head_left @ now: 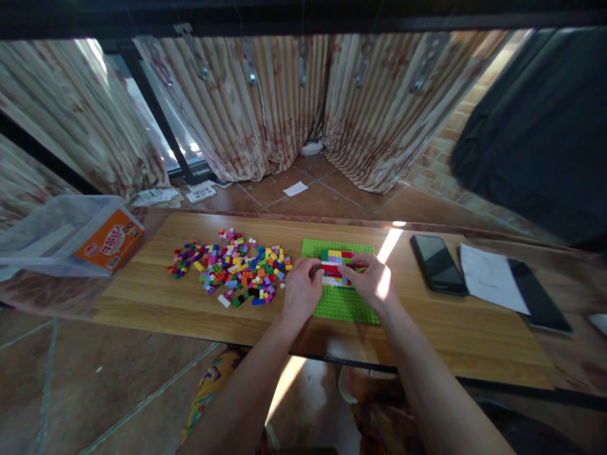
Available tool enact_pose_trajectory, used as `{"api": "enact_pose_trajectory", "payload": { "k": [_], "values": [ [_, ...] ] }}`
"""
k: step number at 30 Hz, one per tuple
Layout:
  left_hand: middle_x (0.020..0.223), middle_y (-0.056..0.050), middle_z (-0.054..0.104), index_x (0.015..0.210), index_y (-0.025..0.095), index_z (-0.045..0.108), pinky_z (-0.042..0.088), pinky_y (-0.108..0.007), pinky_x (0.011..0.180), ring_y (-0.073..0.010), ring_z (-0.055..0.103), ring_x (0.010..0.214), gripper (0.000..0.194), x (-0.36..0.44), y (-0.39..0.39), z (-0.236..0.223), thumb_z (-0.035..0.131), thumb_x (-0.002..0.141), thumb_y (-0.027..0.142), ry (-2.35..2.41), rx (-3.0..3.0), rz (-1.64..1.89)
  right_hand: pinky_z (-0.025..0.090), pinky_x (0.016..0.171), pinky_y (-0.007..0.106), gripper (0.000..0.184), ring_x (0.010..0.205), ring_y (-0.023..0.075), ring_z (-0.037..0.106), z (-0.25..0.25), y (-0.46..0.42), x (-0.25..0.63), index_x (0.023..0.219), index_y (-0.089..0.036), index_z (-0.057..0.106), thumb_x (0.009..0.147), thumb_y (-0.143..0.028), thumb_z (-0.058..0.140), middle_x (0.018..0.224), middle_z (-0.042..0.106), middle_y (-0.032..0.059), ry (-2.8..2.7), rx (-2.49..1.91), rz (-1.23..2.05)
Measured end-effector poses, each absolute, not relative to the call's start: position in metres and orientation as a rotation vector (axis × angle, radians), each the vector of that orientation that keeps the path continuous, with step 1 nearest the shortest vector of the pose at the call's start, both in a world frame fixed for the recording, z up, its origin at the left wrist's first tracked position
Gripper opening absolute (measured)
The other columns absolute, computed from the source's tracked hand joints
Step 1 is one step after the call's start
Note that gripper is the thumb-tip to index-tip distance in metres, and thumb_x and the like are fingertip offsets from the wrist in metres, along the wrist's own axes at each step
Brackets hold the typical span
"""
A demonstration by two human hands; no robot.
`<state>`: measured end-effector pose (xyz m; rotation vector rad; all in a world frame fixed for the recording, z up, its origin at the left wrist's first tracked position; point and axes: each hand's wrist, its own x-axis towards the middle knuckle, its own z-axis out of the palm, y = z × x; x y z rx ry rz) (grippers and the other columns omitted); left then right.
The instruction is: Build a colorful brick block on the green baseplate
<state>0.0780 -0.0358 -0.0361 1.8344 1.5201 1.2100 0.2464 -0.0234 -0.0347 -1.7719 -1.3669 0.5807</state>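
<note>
Fingers [310,262] of the left hand [302,289] and right hand [377,284] are nearly closed, gripping opposite ends of one build [332,270] on one green board [348,308]. Left of it lies one heap [244,268] of bricks, too many to count, then one tub [42,253]; its orange label [110,240] has white characters, too blurred to read. Right: one phone [439,264], one paper [490,278].

The wooden tabletop [142,297] carries loose bricks [246,276], a green baseplate [348,304] and a phone [437,262].

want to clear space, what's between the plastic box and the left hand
Loose multicoloured bricks, spread on the wooden tabletop; the head view shows this.
</note>
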Motion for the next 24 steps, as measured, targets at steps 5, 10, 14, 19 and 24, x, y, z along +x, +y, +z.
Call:
{"api": "enact_pose_trajectory", "payload": {
  "k": [5, 10, 14, 19, 24],
  "values": [
    [0.089, -0.005, 0.067, 0.093, 0.019, 0.068, 0.052, -0.03, 0.078, -0.0171, 0.063, 0.085, 0.015, 0.081, -0.038, -0.039, 0.057, 0.085, 0.012, 1.446, 1.882, 1.288, 0.05, 0.059, 0.032, 0.045, 0.066, 0.0204, 0.064, -0.037, -0.023, 0.243, 0.084, -0.016, 0.067, 0.061, -0.054, 0.072, 0.078, 0.07, 0.0062, -1.35, -1.787, 0.536],
    [0.093, -0.006, 0.066, 0.097, 0.019, 0.069, 0.051, -0.031, 0.081, -0.0178, 0.062, 0.088, 0.022, 0.083, -0.046, -0.039, 0.048, 0.091, 0.014, 1.478, 2.077, 1.183, 0.051, 0.06, 0.034, 0.041, 0.068, 0.0214, 0.064, -0.034, -0.024, 0.24, 0.081, -0.017, 0.066, 0.06, -0.051, 0.071, 0.077, 0.07, 0.0064, -1.335, -1.767, 0.527],
    [0.103, -0.009, 0.064, 0.111, 0.019, 0.064, 0.051, -0.034, 0.085, -0.0208, 0.06, 0.096, 0.028, 0.084, -0.054, -0.039, 0.044, 0.093, 0.015, 1.55, 2.198, 1.042, 0.051, 0.063, 0.034, 0.039, 0.068, 0.0206, 0.064, -0.034, -0.023, 0.237, 0.081, -0.016, 0.065, 0.061, -0.049, 0.07, 0.078, 0.07, 0.0067, -1.334, -1.763, 0.505],
    [0.108, -0.009, 0.062, 0.119, 0.021, 0.06, 0.051, -0.036, 0.091, -0.0211, 0.059, 0.104, 0.032, 0.082, -0.059, -0.038, 0.042, 0.093, 0.016, 1.539, 2.241, 0.971, 0.05, 0.056, 0.03, 0.04, 0.062, 0.0188, 0.063, -0.037, -0.02, 0.24, 0.076, -0.017, 0.066, 0.056, -0.051, 0.074, 0.072, 0.069, 0.0042, -1.301, -1.753, 0.557],
    [0.119, -0.011, 0.059, 0.128, 0.021, 0.052, 0.048, -0.042, 0.1, -0.0236, 0.056, 0.114, 0.041, 0.075, -0.061, -0.034, 0.049, 0.088, 0.013, 1.399, 2.152, 1.035, 0.048, 0.049, 0.029, 0.04, 0.054, 0.0184, 0.061, -0.037, -0.013, 0.256, 0.073, -0.016, 0.069, 0.064, -0.055, 0.07, 0.063, 0.067, 0.0063, -1.22, -1.687, 0.648]
  ]
}}
